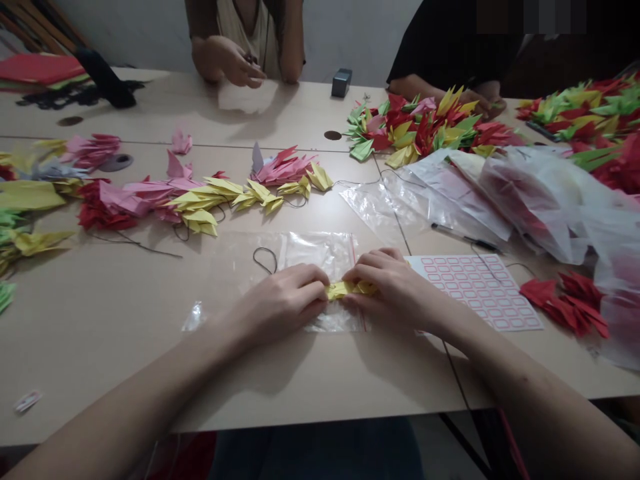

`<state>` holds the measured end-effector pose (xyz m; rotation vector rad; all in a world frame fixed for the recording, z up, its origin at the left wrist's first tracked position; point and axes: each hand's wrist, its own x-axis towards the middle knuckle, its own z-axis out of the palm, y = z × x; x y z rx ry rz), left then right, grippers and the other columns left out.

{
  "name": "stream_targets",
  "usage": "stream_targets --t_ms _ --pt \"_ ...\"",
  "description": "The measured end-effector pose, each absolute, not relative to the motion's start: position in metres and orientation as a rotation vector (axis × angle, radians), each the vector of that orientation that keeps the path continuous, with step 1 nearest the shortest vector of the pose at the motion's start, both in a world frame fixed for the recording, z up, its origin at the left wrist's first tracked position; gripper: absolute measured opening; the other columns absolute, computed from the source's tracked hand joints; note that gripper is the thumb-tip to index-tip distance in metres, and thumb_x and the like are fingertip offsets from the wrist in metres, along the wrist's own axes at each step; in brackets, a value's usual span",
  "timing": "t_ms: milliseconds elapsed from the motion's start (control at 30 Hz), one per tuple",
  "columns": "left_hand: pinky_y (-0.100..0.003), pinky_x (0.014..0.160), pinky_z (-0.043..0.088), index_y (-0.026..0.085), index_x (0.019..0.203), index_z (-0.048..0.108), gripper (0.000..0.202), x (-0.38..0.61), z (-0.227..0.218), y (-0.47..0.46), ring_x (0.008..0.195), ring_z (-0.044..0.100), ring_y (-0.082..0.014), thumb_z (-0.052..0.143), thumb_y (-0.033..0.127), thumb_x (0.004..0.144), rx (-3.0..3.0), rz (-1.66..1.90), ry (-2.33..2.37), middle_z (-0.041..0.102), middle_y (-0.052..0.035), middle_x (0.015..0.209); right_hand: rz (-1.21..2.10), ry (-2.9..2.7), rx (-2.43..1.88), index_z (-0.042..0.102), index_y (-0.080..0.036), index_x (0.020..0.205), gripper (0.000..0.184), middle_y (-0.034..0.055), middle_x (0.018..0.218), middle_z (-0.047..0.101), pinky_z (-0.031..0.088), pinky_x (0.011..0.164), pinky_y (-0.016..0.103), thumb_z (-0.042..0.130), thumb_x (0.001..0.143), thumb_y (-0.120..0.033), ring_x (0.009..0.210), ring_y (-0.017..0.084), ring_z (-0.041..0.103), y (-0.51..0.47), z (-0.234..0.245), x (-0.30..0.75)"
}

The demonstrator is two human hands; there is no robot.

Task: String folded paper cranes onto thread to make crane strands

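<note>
A folded yellow paper crane (pixel 350 289), partly hidden, lies flattened on a clear plastic bag (pixel 320 257), gripped between the left hand (pixel 280 300) and right hand (pixel 395 287). The pale bench (pixel 100 347) also carries a sheet of pink-edged labels (pixel 475 293), a pen (pixel 465 237) and strings of red, pink and yellow cranes (pixel 215 197). Across it, a co-worker's hand (pixel 227 61) hovers.

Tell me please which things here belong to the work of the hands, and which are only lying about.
In use: left hand, right hand, yellow crane, plastic bag, black string.

Lying about: label sheet, pen, red cranes, dark box.
</note>
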<state>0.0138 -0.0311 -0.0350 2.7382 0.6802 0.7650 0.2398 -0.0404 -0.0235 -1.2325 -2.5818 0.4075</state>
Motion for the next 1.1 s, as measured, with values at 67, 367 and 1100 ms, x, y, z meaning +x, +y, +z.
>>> stream_targets --t_ms 67,367,1100 --pt "-0.023 0.069 0.050 0.015 0.081 0.058 0.012 0.0130 -0.0344 -0.0308 0.080 0.060 -0.0124 0.049 0.014 0.088 2.724 0.767 0.692 0.063 -0.0066 0.091 0.411 -2.566 -1.231 0.063 -0.018 0.089 0.018 0.0053 0.085 0.064 0.035 0.084 0.037 0.057 0.088 -0.035 0.084 0.019 0.058 -0.0398 -0.0250 0.2392" --pt "-0.024 0.071 0.051 0.014 0.084 0.057 0.006 0.0115 -0.0352 -0.0287 0.081 0.061 -0.0122 0.052 0.014 0.087 2.643 0.806 0.721 0.062 -0.0060 0.091 0.515 -2.531 -1.215 0.061 -0.020 0.088 0.012 0.0041 0.085 0.067 0.035 0.083 0.037 0.055 0.088 -0.030 0.085 0.019 0.059 -0.0382 -0.0214 0.2405" --pt "-0.024 0.071 0.052 0.015 0.081 0.058 0.010 0.0148 -0.0354 -0.0310 0.081 0.060 -0.0118 0.050 0.015 0.088 2.683 0.807 0.681 0.063 -0.0057 0.090 0.352 -2.549 -1.174 0.059 -0.018 0.083 0.015 0.0050 0.083 0.067 0.035 0.081 0.036 0.060 0.085 -0.033 0.076 0.018 0.058 -0.0414 -0.0287 0.2327"
